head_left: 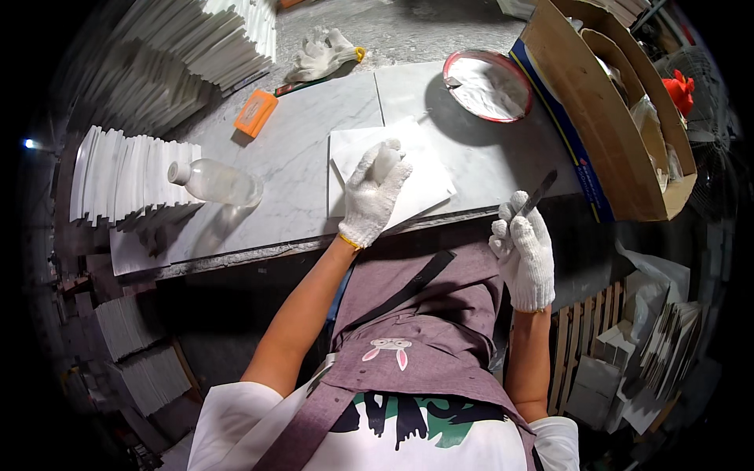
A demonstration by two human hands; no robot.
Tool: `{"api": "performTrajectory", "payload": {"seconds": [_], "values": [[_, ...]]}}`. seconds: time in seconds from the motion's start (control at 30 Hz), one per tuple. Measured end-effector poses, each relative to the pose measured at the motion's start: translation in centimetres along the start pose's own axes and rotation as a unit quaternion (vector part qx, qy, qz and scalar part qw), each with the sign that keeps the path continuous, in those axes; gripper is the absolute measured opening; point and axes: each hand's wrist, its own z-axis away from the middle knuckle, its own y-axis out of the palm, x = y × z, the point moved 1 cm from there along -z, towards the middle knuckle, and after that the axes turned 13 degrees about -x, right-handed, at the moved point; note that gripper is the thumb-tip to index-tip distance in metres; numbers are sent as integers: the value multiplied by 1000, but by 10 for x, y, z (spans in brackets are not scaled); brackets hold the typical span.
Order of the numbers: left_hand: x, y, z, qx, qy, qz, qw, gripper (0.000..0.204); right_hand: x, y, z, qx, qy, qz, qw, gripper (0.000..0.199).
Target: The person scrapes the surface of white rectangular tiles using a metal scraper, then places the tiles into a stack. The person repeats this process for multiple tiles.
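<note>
Both of my hands wear white knit gloves. My left hand [374,192] rests over white square tiles [428,184], two of which lie stacked askew near the bench's front edge. Its fingers are curled around a small pale piece [386,163] whose kind I cannot make out. In my right hand [525,255], held off the front edge of the bench, is a narrow knife [539,193], its dark blade pointing up and away. The knife's handle is hidden by the glove.
A red-rimmed bowl of white powder or paste [488,86] stands behind, beside a cardboard box [605,110]. Leftward are a clear bottle [220,184], an orange block [255,113], spare gloves [323,56] and rows of stacked tiles [129,174]. More tiles [667,345] fill a crate at lower right.
</note>
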Motion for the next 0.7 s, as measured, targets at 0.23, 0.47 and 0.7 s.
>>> {"api": "performTrajectory", "payload": {"seconds": [0.23,0.47,0.7], "values": [[4,-1,0,5,-13,17,1000,40,2,6,-8,-35,2,78,996,33],[16,-3,1,11,-24,79,997,41,0,5,-13,0,-47,328,944,54],[6,-3,0,12,5,-64,998,39,-18,-11,-22,53,-296,582,755,41]]}}
